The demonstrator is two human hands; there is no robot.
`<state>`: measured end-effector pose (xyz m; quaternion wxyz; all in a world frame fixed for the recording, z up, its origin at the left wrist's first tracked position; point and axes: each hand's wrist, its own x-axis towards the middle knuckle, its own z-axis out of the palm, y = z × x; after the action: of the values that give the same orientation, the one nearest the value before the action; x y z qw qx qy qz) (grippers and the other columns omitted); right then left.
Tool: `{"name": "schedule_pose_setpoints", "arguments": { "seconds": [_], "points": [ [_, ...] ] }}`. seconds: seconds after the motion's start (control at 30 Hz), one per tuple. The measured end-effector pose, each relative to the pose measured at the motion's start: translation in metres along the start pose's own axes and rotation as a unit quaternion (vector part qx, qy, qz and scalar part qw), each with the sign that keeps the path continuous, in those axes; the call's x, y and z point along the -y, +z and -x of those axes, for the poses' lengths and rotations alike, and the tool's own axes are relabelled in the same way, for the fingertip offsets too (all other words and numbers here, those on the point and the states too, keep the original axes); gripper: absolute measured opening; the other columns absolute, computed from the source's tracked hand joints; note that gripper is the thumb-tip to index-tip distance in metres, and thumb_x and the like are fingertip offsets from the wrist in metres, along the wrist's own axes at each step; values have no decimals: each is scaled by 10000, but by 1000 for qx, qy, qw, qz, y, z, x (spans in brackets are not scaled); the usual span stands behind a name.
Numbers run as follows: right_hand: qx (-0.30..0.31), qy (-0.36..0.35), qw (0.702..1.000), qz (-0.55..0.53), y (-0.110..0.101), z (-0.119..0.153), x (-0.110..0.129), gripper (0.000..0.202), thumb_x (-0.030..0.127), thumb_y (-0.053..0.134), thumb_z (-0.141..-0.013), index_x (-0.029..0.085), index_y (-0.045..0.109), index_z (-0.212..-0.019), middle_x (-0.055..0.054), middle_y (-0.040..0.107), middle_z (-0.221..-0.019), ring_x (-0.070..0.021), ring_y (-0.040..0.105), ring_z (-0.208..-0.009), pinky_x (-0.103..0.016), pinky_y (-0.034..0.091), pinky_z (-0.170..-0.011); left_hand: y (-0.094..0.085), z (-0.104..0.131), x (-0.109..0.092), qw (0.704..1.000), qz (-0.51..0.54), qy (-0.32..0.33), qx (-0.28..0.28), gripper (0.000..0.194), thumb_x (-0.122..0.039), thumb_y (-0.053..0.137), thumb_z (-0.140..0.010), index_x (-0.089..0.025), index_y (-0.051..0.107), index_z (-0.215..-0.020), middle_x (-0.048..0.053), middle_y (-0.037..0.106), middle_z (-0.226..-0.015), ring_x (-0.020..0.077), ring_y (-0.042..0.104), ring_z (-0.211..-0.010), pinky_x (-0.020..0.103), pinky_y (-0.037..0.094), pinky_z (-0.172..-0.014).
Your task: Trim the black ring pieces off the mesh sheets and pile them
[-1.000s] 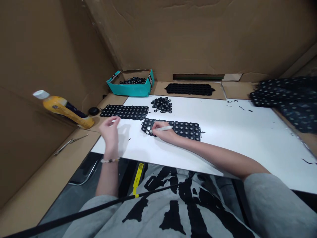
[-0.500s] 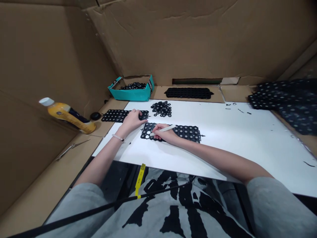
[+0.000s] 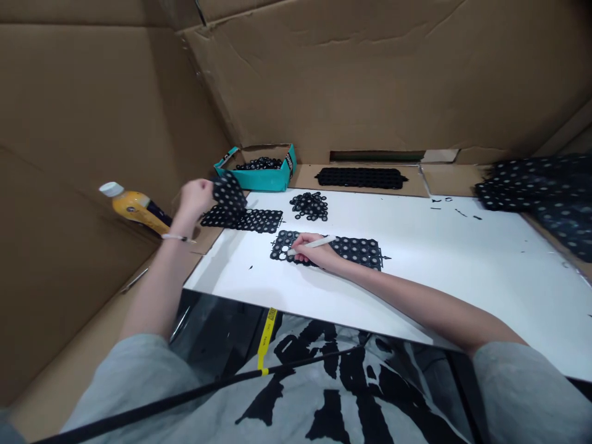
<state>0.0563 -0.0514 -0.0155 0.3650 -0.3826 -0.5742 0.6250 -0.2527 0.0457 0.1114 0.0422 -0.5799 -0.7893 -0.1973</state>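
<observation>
My left hand grips a black dotted sheet by its edge, lifted over the far-left stack. It looks light and floppy, so I'd pinch an edge. My right hand holds a white pen on the near sheet, flat on the white surface.

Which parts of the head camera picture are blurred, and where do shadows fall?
Head view: the left hand and its black perforated piece are motion-blurred; the right hand with the white pen is sharp; soft shadow lies on the white board beside the left forearm.
</observation>
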Motion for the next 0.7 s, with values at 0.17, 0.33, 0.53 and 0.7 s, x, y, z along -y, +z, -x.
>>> {"name": "schedule_pose_setpoints", "arguments": {
  "seconds": [0.17, 0.33, 0.53, 0.7],
  "points": [
    [6, 0, 1000, -2, -1, 1, -1, 77, 126, 579, -773, 173, 620, -728, 6, 661, -598, -89, 574, -517, -169, 430, -471, -70, -30, 45, 993, -64, -50, -84, 422, -232, 385, -951, -21, 673, -1176, 168, 693, -1181, 239, 573, -1009, 342, 422, -958],
    [10, -4, 1000, -6, -1, 1, -3, 72, 133, 585, -776, 178, 616, -730, 0, 662, -607, -97, 575, -527, -176, 423, -471, -91, -39, 53, 990, -91, -40, -99, 412, -205, 389, -951, -6, 659, -1190, 168, 687, -1190, 225, 547, -1010, 355, 384, -1032],
    [13, -3, 1000, 8, -1, 2, -1, 64, 133, 589, -772, 174, 624, -737, -3, 666, -615, -96, 576, -535, -177, 430, -483, -105, -48, 38, 987, -103, -39, -117, 460, -239, 344, -973, 31, 623, -1220, 190, 640, -1291, 227, 513, -1100, 356, 327, -1079],
    [18, -4, 1000, 12, -2, 2, -2, 46, 154, 598, -775, 176, 625, -744, -2, 669, -619, -97, 580, -541, -178, 435, -489, -118, -49, 25, 983, -133, -33, -123, 508, -256, 271, -1016, 78, 585, -1236, 177, 612, -1305, 255, 458, -1209, 392, 270, -1102]
  ]
}}
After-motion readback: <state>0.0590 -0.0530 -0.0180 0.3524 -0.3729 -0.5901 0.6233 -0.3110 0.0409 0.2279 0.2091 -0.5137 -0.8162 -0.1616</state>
